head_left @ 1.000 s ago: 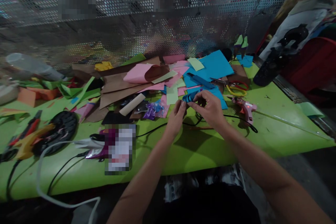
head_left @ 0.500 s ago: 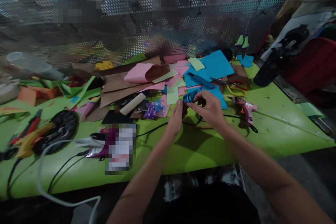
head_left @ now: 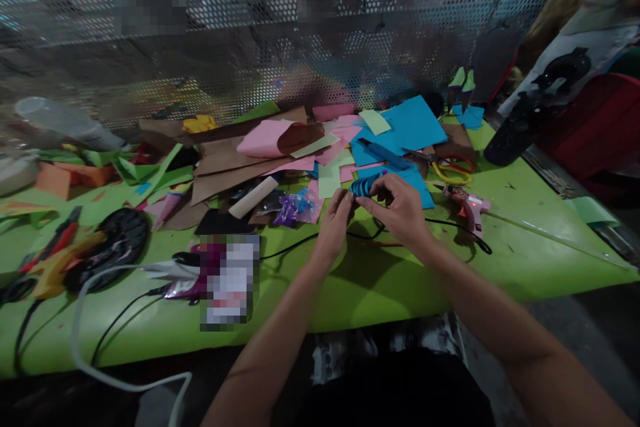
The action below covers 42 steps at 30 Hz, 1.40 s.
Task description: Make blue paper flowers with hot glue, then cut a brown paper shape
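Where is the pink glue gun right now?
In the head view, the pink glue gun lies on the green tabletop, right of the right hand, just below the scissors.

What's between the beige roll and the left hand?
In the head view: something dark and unclear by the beige roll, then a clear bag of purple and blue bits, then pink paper towards the left hand.

The small curled blue paper piece [head_left: 364, 186] is crossed by dark bands, possibly slits. The smooth table covering [head_left: 385, 300] is lime green; the broad flat paper sheet [head_left: 415, 125], bright blue; the rolled paper sheet [head_left: 264, 139], pale pink; the pistol-shaped plastic glue gun [head_left: 471, 205], pink; the looped scissor handles [head_left: 454, 179], yellow and red.
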Each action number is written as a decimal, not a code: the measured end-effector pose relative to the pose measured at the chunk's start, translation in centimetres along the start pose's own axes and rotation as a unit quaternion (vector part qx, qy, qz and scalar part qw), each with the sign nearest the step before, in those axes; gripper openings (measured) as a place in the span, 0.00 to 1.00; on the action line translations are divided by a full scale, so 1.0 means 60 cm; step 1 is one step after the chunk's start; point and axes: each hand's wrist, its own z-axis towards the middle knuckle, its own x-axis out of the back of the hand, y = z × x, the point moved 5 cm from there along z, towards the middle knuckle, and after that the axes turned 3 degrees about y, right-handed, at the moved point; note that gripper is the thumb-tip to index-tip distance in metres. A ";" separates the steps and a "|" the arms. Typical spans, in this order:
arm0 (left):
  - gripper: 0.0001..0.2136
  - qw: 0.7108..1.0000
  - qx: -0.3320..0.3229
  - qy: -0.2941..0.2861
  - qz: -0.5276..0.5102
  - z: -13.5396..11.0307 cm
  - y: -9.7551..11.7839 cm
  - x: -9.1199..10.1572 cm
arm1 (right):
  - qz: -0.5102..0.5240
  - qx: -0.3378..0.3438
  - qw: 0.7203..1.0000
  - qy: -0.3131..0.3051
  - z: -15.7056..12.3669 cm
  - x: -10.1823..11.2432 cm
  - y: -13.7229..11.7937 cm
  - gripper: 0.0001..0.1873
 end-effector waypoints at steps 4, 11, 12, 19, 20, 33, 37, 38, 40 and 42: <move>0.26 0.999 -0.019 -0.040 -0.006 0.001 0.004 -0.009 | 0.051 -0.012 0.999 0.012 0.002 0.007 0.004 0.12; 0.26 0.998 -0.012 -0.064 -0.021 0.004 -0.004 -0.008 | 0.013 -0.007 1.000 0.009 0.003 0.001 0.005 0.14; 0.27 0.997 -0.010 -0.068 -0.023 0.003 -0.003 -0.010 | 0.008 -0.006 1.000 0.009 0.003 0.000 0.005 0.14; 0.29 0.994 0.046 -0.089 -0.053 -0.001 0.000 -0.020 | 0.034 -0.013 0.999 0.006 0.001 0.000 0.006 0.15; 0.29 0.993 0.054 -0.089 -0.060 -0.001 -0.002 -0.019 | 0.042 -0.015 0.999 0.006 0.001 0.001 0.006 0.14; 0.29 0.981 0.125 -0.108 -0.106 -0.006 -0.002 -0.024 | 0.073 -0.028 0.997 0.013 0.004 -0.006 0.019 0.09; 0.28 0.970 0.155 -0.137 -0.127 -0.013 0.004 -0.028 | 0.070 -0.002 0.997 0.011 0.004 -0.008 0.017 0.06; 0.27 0.969 0.157 -0.145 -0.127 -0.014 0.005 -0.028 | 0.067 0.006 0.998 0.010 0.003 -0.009 0.016 0.06; 0.26 0.968 0.148 -0.160 -0.122 -0.014 0.004 -0.028 | 0.058 0.017 0.998 0.009 0.003 -0.010 0.016 0.05; 0.28 0.970 0.129 -0.167 -0.117 -0.012 0.003 -0.027 | 0.051 0.023 0.998 0.011 0.002 -0.009 0.016 0.04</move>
